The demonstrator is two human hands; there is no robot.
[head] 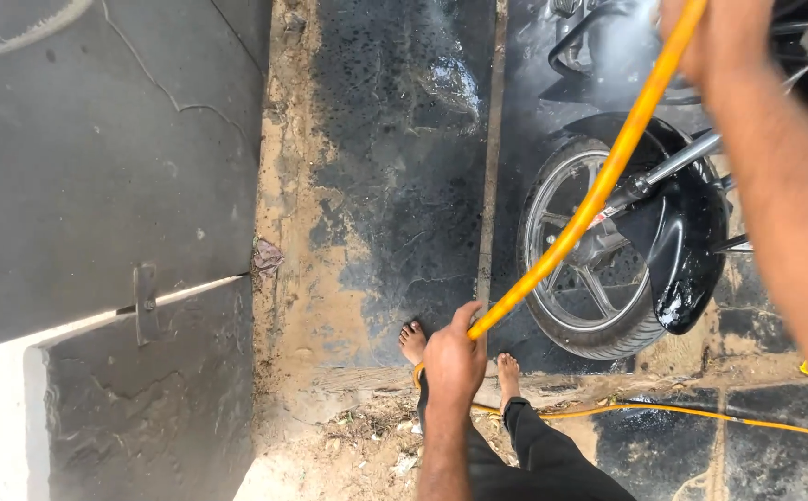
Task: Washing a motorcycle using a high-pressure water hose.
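My left hand [453,357] grips a yellow hose [599,190] low down, above my bare feet. The hose runs up and right to my right hand [715,37] at the top edge, which holds it near its end; the nozzle itself is out of sight. Water spray mists over the wet ground near the top. Below the hose stands a motorcycle, its front wheel [576,278] and black mudguard [687,250] wet and shiny.
The hose trails along the ground [701,413] to the right behind my feet. A dark grey gate or wall [98,186] with a latch fills the left side. Sandy, muddy soil [293,278] and wet dark paving [404,167] lie between it and the motorcycle.
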